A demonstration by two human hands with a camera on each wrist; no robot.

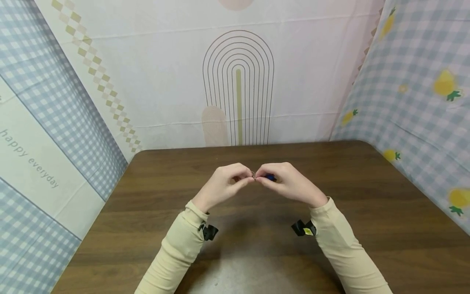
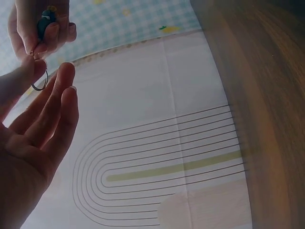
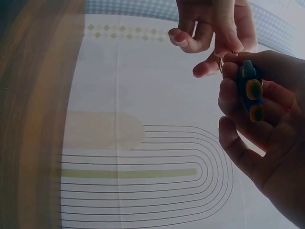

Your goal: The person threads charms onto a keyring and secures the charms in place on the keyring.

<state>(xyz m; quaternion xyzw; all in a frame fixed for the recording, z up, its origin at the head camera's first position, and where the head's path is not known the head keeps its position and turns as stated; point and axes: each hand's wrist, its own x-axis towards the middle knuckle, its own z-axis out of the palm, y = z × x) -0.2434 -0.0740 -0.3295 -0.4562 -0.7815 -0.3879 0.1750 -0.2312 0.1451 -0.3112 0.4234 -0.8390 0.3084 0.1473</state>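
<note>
Both hands meet above the table, fingertips nearly touching. My left hand pinches a thin metal key ring between thumb and index finger; the ring's curve hangs out below the fingertips in the left wrist view. My right hand holds the keychain charm, a small dark blue figure with yellow-orange round parts, lying against the curled fingers. Its thumb and index finger pinch the small link by the ring. Fingertips hide most of the joint between ring and charm.
Beneath the hands lies a brown wooden table. A pale printed cloth hangs behind its far edge, with checked cloths at the left and right sides. A small black camera mount sits on each wrist.
</note>
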